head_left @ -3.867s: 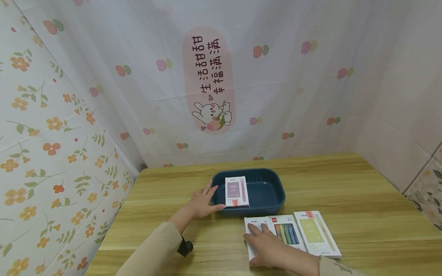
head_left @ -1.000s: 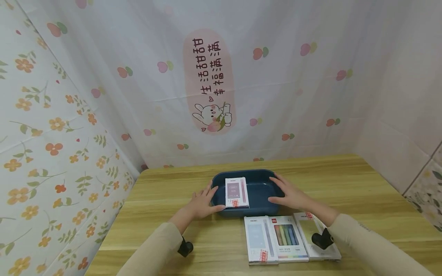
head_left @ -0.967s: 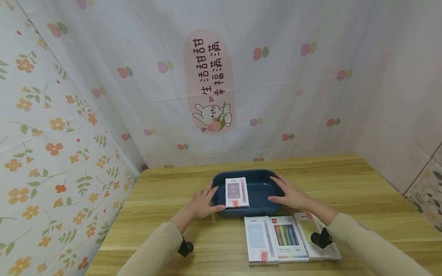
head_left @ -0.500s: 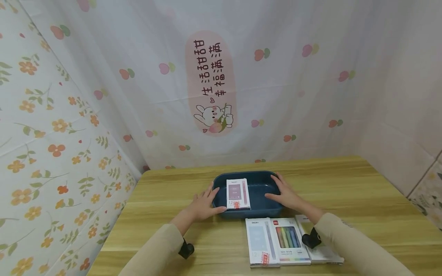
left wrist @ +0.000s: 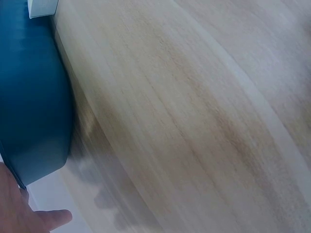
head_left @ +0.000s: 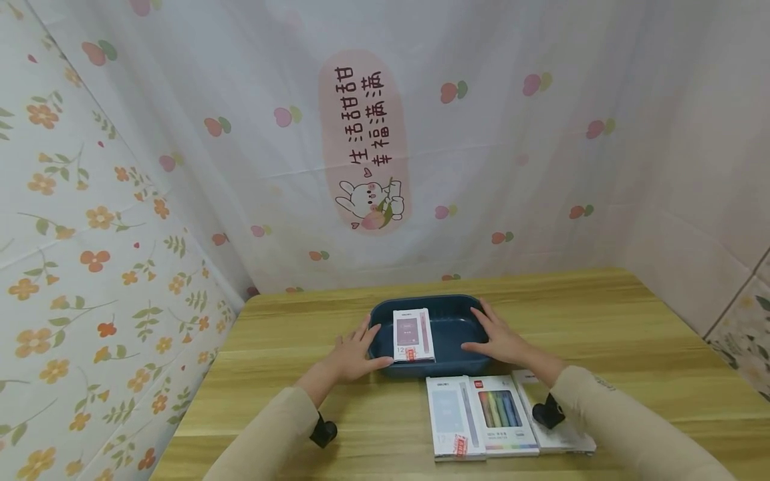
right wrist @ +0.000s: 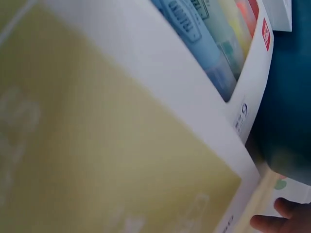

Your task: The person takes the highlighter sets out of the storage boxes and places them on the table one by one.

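Observation:
A dark blue plastic bin (head_left: 455,366) stands mid-table, with a white box with a purple panel (head_left: 412,334) lying at its left side, tilted against the near wall. My left hand (head_left: 351,355) rests at the bin's left end, fingers spread along the rim and thumb by the near corner. Across from it, my right hand (head_left: 504,342) touches the right end, thumb reaching over the rim. In front lie a white box with a pale blue panel (head_left: 448,414), a highlighter pack (head_left: 502,417) and a box with a yellow-green panel (right wrist: 121,126), partly hidden by my right arm.
The wooden table (head_left: 271,374) extends on both sides of the bin. A printed white curtain (head_left: 511,167) hangs behind it, and a floral one (head_left: 96,300) borders the left. Black wrist cameras (head_left: 323,433) hang beneath both wrists.
Since the earliest frame, my right hand has left the pale blue box and moved up to the bin's right end. Its forearm has since shifted slightly left. My left hand and the boxes stay put.

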The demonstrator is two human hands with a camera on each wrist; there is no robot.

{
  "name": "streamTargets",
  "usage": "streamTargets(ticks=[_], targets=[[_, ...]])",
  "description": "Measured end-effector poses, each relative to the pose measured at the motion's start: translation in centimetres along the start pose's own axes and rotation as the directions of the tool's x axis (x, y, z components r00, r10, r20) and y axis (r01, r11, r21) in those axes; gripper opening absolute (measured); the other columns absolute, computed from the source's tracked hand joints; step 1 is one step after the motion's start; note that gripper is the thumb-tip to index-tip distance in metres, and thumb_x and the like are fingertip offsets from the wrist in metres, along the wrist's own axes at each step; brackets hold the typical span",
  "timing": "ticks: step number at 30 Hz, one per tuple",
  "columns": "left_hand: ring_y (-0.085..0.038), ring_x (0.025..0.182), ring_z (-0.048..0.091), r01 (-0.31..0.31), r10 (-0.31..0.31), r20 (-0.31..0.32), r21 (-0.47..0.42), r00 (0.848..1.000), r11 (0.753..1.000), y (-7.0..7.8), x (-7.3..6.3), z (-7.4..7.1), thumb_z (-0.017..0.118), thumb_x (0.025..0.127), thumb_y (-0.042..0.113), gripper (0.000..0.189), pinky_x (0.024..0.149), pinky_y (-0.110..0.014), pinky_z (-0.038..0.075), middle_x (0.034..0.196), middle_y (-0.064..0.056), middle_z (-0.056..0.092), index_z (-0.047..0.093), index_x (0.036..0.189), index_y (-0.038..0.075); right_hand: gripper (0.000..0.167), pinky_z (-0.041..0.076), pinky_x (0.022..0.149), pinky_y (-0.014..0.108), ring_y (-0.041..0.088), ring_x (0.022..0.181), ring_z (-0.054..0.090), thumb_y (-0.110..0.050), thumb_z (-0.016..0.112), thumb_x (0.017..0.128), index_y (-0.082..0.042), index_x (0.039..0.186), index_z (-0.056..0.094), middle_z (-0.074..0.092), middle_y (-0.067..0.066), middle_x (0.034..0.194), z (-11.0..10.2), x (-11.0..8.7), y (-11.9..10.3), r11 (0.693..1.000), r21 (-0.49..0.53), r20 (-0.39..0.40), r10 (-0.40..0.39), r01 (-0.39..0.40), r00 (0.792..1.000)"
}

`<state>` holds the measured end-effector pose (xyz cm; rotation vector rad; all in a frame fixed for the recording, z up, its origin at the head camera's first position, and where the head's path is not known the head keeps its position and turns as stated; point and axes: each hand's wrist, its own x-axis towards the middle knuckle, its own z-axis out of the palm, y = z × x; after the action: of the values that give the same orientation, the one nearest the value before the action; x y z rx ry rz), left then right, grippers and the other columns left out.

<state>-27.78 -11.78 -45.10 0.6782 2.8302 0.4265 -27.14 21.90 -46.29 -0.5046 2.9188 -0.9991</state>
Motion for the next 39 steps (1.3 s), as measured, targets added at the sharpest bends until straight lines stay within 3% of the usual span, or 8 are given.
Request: streamTargets(ticks=[5, 14, 23, 27, 39], targets=[[-0.04, 0.134, 0.024, 0.007, -0.007, 0.005, 0.005, 1.0, 1.0, 0.1, 0.1, 0.1, 0.039, 0.079, 0.074, 0.091, 0.101, -0.067, 0.013, 0.155, -0.009, 0.002, 0.019, 0.147, 0.017, 0.093, 0.024, 0.095, 0.067, 0.051, 0.132, 0.016, -0.046, 0.067, 0.078, 0.002, 0.143, 0.022, 0.003, 0.026, 0.15, -0.2, -0.2, 0.3, 0.999, -0.03, 0.018, -0.027, 0.027, 0.999], [-0.041, 0.133, 0.026, 0.007, -0.007, -0.005, 0.015, 1.0, 1.0, 0.1, 0.2, -0.4, 0.04, 0.08, 0.073, 0.091, 0.101, -0.067, 0.014, 0.154, -0.01, 0.003, 0.02, 0.147, 0.016, 0.086, 0.025, 0.096, 0.066, 0.049, 0.132, 0.017, -0.041, 0.068, 0.078, 0.001, 0.141, 0.028, 0.004, 0.026, 0.15, 0.1, 0.0, 0.1, 1.0, -0.006, -0.021, -0.007, 0.006, 1.0], [-0.042, 0.134, 0.023, 0.022, -0.023, 0.021, 0.055, 1.0, 0.998, 0.1, 0.3, -0.9, 0.04, 0.079, 0.073, 0.092, 0.102, -0.065, 0.014, 0.154, -0.01, 0.005, 0.02, 0.147, 0.015, 0.085, 0.026, 0.096, 0.065, 0.049, 0.132, 0.016, -0.036, 0.069, 0.079, 0.001, 0.142, 0.025, 0.003, 0.026, 0.15, 0.1, 0.2, -0.1, 1.0, 0.006, -0.01, 0.003, -0.003, 1.0], [-0.044, 0.134, 0.02, 0.013, -0.018, 0.048, 0.097, 0.999, 0.995, 0.4, 0.5, -1.6, 0.043, 0.08, 0.071, 0.091, 0.103, -0.064, 0.015, 0.153, -0.013, 0.009, 0.019, 0.147, 0.013, 0.087, 0.026, 0.097, 0.064, 0.048, 0.133, 0.016, -0.037, 0.069, 0.079, 0.002, 0.143, 0.023, 0.003, 0.025, 0.15, 0.2, 0.1, -0.2, 1.0, -0.004, -0.004, 0.014, -0.014, 1.0], [-0.044, 0.135, 0.017, -0.037, 0.037, 0.001, 0.149, 0.999, 0.988, 2.3, 1.0, -3.6, 0.051, 0.083, 0.061, 0.086, 0.107, -0.055, 0.017, 0.153, -0.014, 0.013, 0.021, 0.147, 0.014, 0.092, 0.026, 0.097, 0.064, 0.049, 0.132, 0.017, -0.039, 0.069, 0.079, 0.004, 0.143, 0.019, 0.003, 0.026, 0.15, -0.1, -0.3, -0.3, 0.999, -0.025, -0.002, 0.022, -0.022, 1.0]])
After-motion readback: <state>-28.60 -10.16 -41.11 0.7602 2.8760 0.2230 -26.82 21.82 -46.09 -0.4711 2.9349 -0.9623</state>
